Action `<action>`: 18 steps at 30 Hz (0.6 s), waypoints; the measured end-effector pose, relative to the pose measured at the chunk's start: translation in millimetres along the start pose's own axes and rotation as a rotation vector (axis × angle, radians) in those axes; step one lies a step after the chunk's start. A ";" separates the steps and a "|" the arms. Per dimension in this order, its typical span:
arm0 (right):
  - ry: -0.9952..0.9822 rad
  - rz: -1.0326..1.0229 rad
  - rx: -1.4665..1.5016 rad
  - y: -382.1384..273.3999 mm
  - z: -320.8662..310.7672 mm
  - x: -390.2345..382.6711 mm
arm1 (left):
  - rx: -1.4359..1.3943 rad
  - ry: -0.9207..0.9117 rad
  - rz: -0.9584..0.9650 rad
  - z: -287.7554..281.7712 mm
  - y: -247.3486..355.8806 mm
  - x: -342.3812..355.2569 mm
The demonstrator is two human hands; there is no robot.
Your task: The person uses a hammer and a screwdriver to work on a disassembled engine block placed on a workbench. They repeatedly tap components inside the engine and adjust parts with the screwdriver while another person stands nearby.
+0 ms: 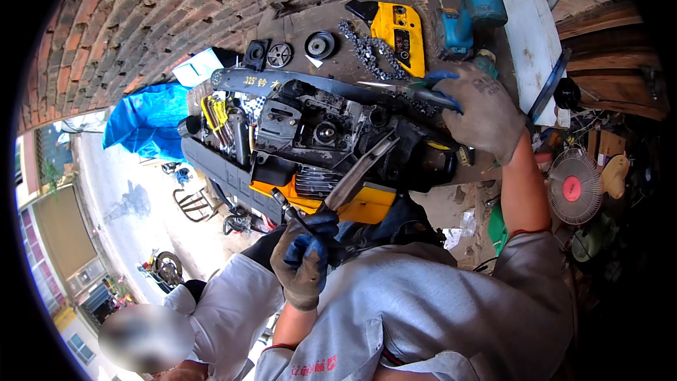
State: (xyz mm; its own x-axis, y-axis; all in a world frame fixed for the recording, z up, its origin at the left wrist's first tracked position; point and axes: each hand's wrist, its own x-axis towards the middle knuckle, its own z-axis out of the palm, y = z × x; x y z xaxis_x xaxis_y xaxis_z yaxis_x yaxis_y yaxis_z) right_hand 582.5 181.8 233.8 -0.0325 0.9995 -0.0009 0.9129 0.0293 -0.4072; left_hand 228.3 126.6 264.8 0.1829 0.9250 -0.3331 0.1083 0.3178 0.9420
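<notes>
The partly dismantled chainsaw (pixel 321 144) lies on the workbench (pixel 331 35), its long axis running roughly left to right across the view. Its guide bar (pixel 282 81) lies along the far side of the body, tip pointing to the person's left. The left hand (pixel 305 254), gloved, is closed around the handles of a pair of pliers (pixel 356 173); the pliers slant up and to the right, toward the engine body. The right hand (pixel 483 113), gloved, is curled around a blue-handled tool (pixel 434 92) at the right end of the saw. A loose saw chain (pixel 367 49) and a yellow side cover (pixel 402 35) lie beyond, near a teal cordless drill (pixel 472 7).
</notes>
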 end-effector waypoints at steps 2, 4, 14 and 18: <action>-0.086 0.178 0.096 -5.2 0.2 -9.7 | 0.001 0.005 0.028 1.2 -2.2 1.3; -0.099 0.234 0.133 -5.4 6.2 -18.6 | 0.011 0.006 0.097 1.5 -5.9 2.9; -0.100 0.128 0.044 -5.1 26.3 -33.7 | -0.044 0.003 0.045 -0.9 -8.5 -1.9; -0.080 0.136 0.143 -0.1 26.8 -35.7 | -0.042 -0.004 0.066 -1.1 -8.6 -1.0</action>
State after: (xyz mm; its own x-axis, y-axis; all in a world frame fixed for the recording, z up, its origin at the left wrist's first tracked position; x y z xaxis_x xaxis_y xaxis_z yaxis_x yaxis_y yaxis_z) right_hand 572.7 145.7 209.3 0.0494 0.9896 -0.1348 0.8440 -0.1135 -0.5242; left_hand 226.1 123.1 257.0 0.1920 0.9435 -0.2701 0.0549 0.2644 0.9628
